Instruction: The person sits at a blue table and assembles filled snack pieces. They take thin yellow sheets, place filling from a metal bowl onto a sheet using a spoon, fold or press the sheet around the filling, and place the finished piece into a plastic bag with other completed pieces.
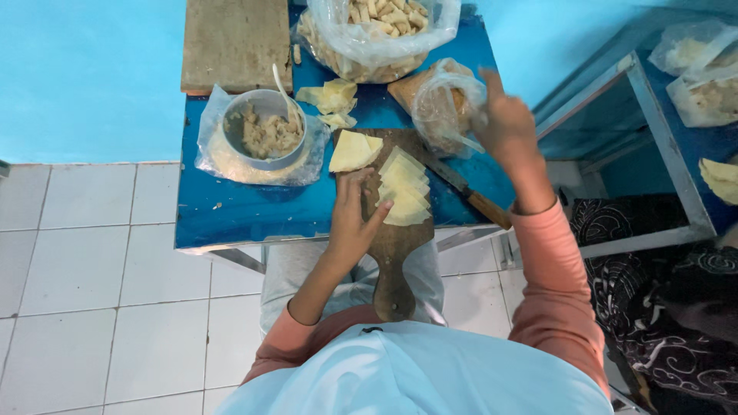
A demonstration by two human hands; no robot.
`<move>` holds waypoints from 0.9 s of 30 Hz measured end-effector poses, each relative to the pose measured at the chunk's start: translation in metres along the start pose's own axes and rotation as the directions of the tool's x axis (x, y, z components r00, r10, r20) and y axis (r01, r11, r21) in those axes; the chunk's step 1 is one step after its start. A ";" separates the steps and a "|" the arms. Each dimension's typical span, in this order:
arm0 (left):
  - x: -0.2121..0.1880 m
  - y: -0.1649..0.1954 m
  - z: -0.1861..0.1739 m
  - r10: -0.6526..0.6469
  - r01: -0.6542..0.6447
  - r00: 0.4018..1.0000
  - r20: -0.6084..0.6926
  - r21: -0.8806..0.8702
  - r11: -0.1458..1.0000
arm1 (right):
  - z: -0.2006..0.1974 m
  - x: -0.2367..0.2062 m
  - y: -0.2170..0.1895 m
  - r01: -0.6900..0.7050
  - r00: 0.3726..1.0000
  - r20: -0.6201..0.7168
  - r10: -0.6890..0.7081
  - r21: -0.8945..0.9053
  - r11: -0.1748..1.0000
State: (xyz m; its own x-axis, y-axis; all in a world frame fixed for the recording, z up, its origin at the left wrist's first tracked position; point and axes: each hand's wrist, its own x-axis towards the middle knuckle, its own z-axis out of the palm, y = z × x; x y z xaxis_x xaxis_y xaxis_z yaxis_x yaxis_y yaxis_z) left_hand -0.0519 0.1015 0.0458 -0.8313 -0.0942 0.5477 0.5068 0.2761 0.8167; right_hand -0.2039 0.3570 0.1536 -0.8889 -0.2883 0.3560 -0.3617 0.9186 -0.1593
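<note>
On a small blue table [254, 215] against a turquoise wall, viewed from above the seated person:

Item 1. Left hand [354, 219]: flat, fingers spread and slack, gripping nothing. Fingertips press on a wooden paddle board [393, 253], just short of a single folded yellow dough sheet [354, 151] that lies directly ahead of them, towards the wall.

Item 2. Fanned stack of pale yellow wrappers [405, 192]: on the same board, immediately to the thumb side of the left hand, nearly touching the thumb. Its long axis runs along the board, away from the person. The left hand is by far the nearer to it.

Item 3. Right hand [503, 123]: raised, blurred, fingers partly curled at the neck of a small clear plastic bag [442, 107] with a tan block inside. Whether it pinches the plastic cannot be told.

Item 4. Knife [461, 188] with wooden handle: flat on the table below the right wrist, blade running under the bag's edge, handle towards the person.

Item 5. Grey bowl of pale minced filling [265, 131], spoon standing in it, set on a plastic sheet: well to the outer side of the left hand.

Item 6. Large open bag of finished rolled pieces [377, 31]: far edge, beyond both hands. Loose wrapper scraps [330, 98] lie before it.

Item 7. Second wooden board [234, 42]: far corner, bare.
</note>
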 end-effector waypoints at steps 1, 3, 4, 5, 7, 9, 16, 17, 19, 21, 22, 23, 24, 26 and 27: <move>0.000 0.000 0.000 -0.004 0.004 1.000 0.001 0.001 1.000 | 0.006 -0.003 0.004 -0.023 0.998 0.057 0.024 -0.011 1.000; -0.001 0.000 -0.001 -0.013 0.013 1.000 0.006 0.009 1.000 | 0.017 -0.011 0.012 -0.077 0.982 0.171 0.082 -0.039 0.996; 0.000 0.000 -0.001 -0.016 0.016 1.000 0.007 0.016 1.000 | 0.022 -0.012 0.016 -0.052 0.987 0.155 0.047 0.028 0.998; 0.000 0.000 -0.001 -0.019 0.019 1.000 0.009 0.024 1.000 | 0.026 -0.013 0.020 -0.027 0.991 0.136 0.013 0.095 0.995; 0.000 0.000 -0.001 -0.001 0.001 1.000 0.006 0.008 1.000 | 0.032 -0.011 0.027 0.029 0.996 0.077 -0.044 0.191 0.981; 0.002 0.001 -0.002 0.003 -0.003 1.000 0.005 0.004 1.000 | 0.034 -0.007 0.029 0.089 0.996 -0.001 -0.091 0.246 0.965; 0.002 0.003 -0.001 0.007 -0.007 1.000 0.000 0.011 1.000 | 0.033 0.003 0.012 0.320 0.927 -0.296 -0.232 0.295 0.900; 0.001 0.004 -0.001 0.009 -0.009 1.000 -0.001 0.015 1.000 | 0.034 0.001 0.010 0.337 0.928 -0.270 -0.258 0.309 0.889; 0.001 0.004 -0.002 0.005 -0.005 1.000 0.003 0.019 1.000 | 0.036 -0.004 0.012 0.330 0.939 -0.223 -0.264 0.351 0.876; 0.001 0.004 -0.002 0.011 -0.011 1.000 0.002 0.024 1.000 | 0.040 -0.008 0.021 0.281 0.958 -0.177 -0.227 0.403 0.871; 0.001 0.004 -0.002 0.016 -0.016 1.000 0.002 0.026 1.000 | 0.043 -0.009 0.027 0.253 0.966 -0.175 -0.190 0.492 0.833; 0.001 0.005 -0.001 0.022 -0.022 1.000 0.001 0.027 0.999 | 0.046 -0.010 0.036 0.224 0.973 -0.170 -0.153 0.576 0.786; 0.001 0.005 -0.001 -0.007 0.007 1.000 0.009 0.038 0.999 | 0.048 -0.011 0.045 0.194 0.980 -0.162 -0.116 0.655 0.731; 0.000 0.006 -0.001 -0.067 0.066 0.997 0.025 0.059 0.996 | 0.053 -0.012 0.065 0.078 0.994 -0.108 0.005 0.756 0.650; -0.001 0.006 0.000 -0.033 0.031 0.999 0.018 0.082 0.996 | 0.055 -0.013 0.074 0.022 0.995 -0.075 0.063 0.799 0.601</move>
State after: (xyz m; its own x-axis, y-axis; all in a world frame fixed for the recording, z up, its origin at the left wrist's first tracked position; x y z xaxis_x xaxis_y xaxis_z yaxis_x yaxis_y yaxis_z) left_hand -0.0482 0.1029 0.0505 -0.8515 -0.0862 0.5173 0.4602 0.3501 0.8159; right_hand -0.2340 0.4138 0.0866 -0.8865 -0.2089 0.4130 -0.4614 0.3295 -0.8237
